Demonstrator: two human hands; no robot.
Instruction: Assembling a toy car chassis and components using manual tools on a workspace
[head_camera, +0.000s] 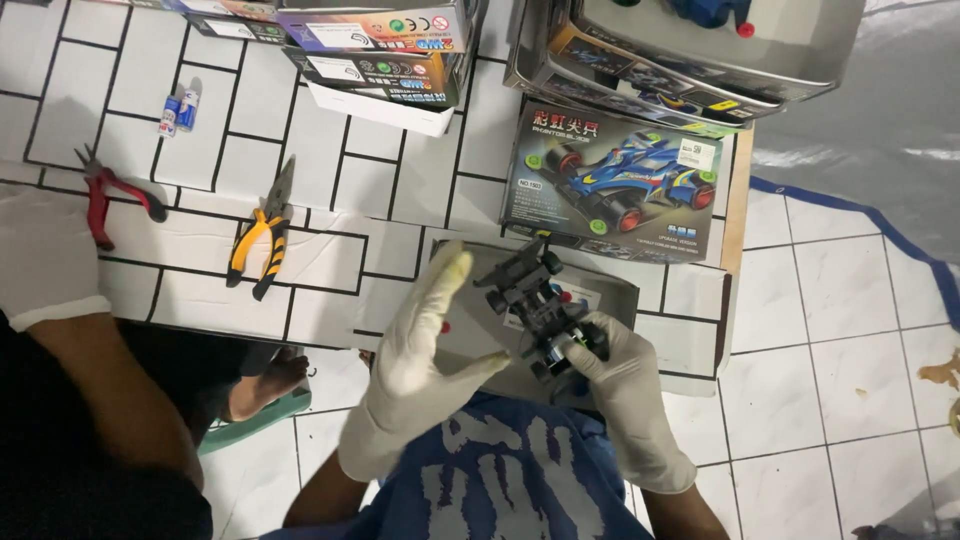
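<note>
While the right hand (625, 385), gloved in white, clenches its grip around the rear of a small dark model car chassis (540, 305), the chassis juts up and away from the palm, wheels showing, just above a grey open box tray (610, 290). The left hand (420, 340), also in a white glove, is released: its fingers are spread flat and upright just beside the chassis, grasping nothing, apart from it by a narrow gap. The tray lies at the near edge of the surface (330, 200), which is covered in a white sheet with black brick lines. Just beyond the tray lies a boxed kit with a blue racing car picture (610, 185), and further boxes are stacked at the far edge. To the left on the surface lie yellow-handled pliers (262, 235), red-handled cutters (105, 200) and a small blue-and-white tube (180, 108). Another person's white-gloved hand (45, 260) rests at the left edge, near the cutters.
</note>
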